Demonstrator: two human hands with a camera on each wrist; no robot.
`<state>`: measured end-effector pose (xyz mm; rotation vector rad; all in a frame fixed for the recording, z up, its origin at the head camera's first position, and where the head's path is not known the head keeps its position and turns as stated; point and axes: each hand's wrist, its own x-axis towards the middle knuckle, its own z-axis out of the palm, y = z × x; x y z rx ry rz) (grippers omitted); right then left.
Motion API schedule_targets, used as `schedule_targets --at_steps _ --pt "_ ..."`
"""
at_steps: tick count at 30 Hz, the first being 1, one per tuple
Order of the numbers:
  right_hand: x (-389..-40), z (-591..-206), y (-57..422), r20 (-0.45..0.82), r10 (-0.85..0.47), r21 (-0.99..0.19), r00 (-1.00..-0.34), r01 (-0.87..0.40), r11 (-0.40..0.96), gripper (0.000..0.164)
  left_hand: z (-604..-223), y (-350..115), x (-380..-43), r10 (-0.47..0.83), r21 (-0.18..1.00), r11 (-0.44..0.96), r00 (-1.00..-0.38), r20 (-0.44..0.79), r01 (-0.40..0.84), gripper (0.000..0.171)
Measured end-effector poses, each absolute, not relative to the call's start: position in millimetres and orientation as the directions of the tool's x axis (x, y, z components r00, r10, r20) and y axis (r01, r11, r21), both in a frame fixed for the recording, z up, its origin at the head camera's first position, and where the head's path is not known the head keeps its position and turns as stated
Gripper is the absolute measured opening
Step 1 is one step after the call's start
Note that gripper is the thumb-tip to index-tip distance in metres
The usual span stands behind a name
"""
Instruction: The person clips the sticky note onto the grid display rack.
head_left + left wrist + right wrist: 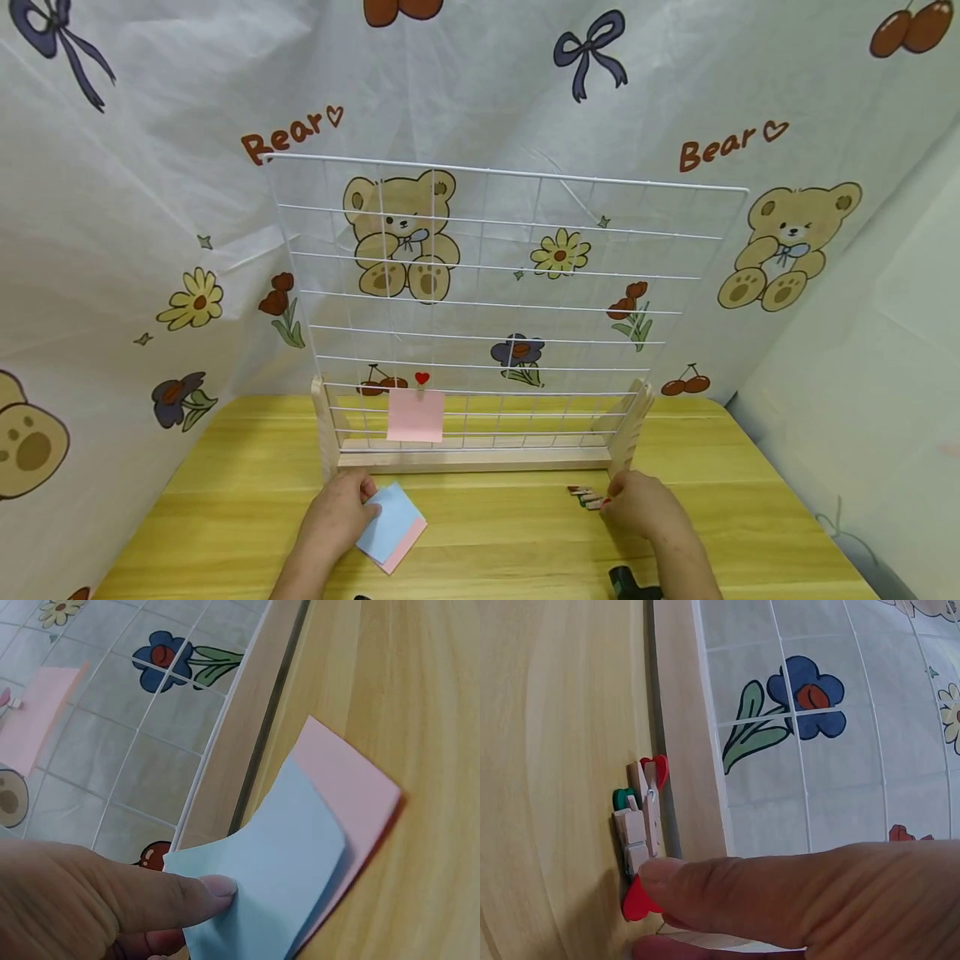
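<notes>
Here's the blue note (392, 517), low and left of centre in the head view, and you have its edge pinched in your left hand (333, 512), thumb on top and fingers tucked behind. In the left wrist view it bends upward towards your thumb, its far part lying over a pink note (352, 772) that pokes out along one side, down on the worktop (495, 533). Across to the lower right now, and your right hand (647, 504) is down at a little cluster of wooden clothespins (634, 832), thumb against the one with a red heart (637, 900), fingers bent beneath; whether they have closed on it, you can't tell from here. Those pins lie close together, one of them showing a green end, just beside the wooden base (474, 461). Up from that base rises your white wire grid (487, 171), filling the middle of the frame, and on its lower left hangs another pink note (415, 417), clipped at its top edge by a red heart peg (422, 379). Down at the bottom edge, right of centre, a dark object (630, 585) sits partly cut off near your right forearm. And behind it all, a pale sheet (225, 67) printed with bears, bows, flowers and cherries spans the top.
</notes>
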<state>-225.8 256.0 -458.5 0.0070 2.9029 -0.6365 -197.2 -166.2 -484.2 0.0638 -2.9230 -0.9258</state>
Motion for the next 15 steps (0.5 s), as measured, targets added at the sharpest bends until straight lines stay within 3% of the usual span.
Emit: schedule_targets --at_steps 15 --pt "-226.6 -465.1 249.3 -0.133 -0.064 -0.376 -0.989 -0.01 0.926 0.016 -480.9 -167.6 -196.5 -0.061 0.665 0.746 -0.998 0.013 -0.037 0.011"
